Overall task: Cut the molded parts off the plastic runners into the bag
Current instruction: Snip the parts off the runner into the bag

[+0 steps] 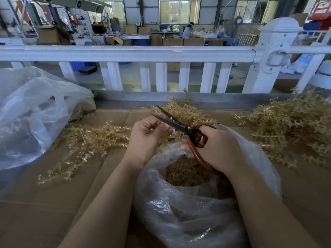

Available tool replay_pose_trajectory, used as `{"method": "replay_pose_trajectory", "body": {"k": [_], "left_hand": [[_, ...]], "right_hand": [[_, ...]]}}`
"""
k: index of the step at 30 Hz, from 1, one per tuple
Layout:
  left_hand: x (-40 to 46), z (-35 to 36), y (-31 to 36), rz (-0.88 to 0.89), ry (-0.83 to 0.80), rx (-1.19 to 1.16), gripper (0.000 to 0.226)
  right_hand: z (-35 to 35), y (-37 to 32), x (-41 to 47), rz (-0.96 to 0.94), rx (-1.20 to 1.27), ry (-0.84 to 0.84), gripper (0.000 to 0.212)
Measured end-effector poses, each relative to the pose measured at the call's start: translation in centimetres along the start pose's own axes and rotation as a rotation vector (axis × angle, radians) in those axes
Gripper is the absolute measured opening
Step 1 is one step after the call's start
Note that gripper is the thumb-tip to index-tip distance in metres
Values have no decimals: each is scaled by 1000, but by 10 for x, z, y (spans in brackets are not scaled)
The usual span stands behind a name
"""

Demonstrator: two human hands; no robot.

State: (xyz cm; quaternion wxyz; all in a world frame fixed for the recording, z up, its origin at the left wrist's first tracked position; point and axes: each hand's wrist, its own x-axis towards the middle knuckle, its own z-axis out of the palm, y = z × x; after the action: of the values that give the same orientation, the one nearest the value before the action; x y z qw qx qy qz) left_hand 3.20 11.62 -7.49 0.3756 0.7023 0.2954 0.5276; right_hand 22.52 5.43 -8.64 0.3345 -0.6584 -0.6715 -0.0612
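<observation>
My left hand (145,135) pinches a translucent yellowish runner piece (157,125) above the mouth of a clear plastic bag (188,212). My right hand (216,149) grips the red-handled scissors (179,125); their dark blades are parted and point up-left, next to the left fingers. Inside the bag lies a heap of small yellowish cut parts (186,173). Part of the held runner is hidden by my fingers.
Piles of uncut runners lie on the cardboard-covered table (44,212): left (86,140), centre back (182,111) and right (290,129). A second clear bag (32,115) sits at the left. A white fence rail (125,52) runs behind the table.
</observation>
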Motion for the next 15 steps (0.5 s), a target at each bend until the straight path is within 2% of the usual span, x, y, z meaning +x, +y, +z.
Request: {"method": "replay_pose_trajectory", "body": {"k": [7, 11, 15], "left_hand": [[0, 0, 2, -25, -20, -136, 20], [1, 0, 2, -22, -41, -135, 21], [1, 1, 4, -32, -68, -123, 21]], "right_hand": [[2, 0, 1, -9, 9, 42, 71], [2, 0, 2, -12, 11, 4, 75], [1, -1, 2, -6, 10, -10, 68]]}}
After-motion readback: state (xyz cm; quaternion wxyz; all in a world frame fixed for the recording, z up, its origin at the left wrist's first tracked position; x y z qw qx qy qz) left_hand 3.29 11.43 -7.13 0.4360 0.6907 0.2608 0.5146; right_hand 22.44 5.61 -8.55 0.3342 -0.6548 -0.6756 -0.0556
